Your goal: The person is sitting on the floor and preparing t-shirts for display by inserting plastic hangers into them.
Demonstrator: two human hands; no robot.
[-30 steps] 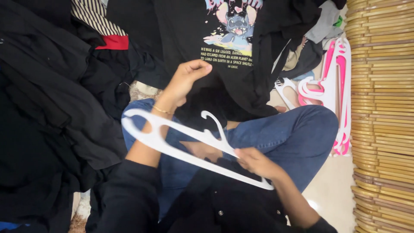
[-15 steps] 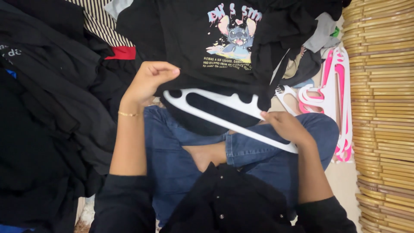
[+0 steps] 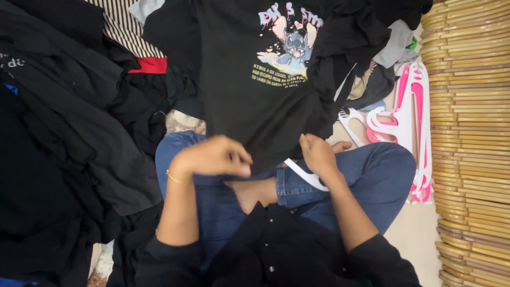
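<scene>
Seated cross-legged on the floor, a person's left hand [image 3: 212, 157] pinches the black printed T-shirt's [image 3: 260, 101] hem over the lap while the right hand [image 3: 317, 154] grips a white hanger [image 3: 307, 178] underneath, best fed in straight.

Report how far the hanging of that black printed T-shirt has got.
Done: the white plastic hanger is mostly inside the black cartoon-print T-shirt. In hand: left hand and right hand grip the hem. Left: the neck shows no hook; heaped dark clothes and pink-and-white hangers wait.
</scene>
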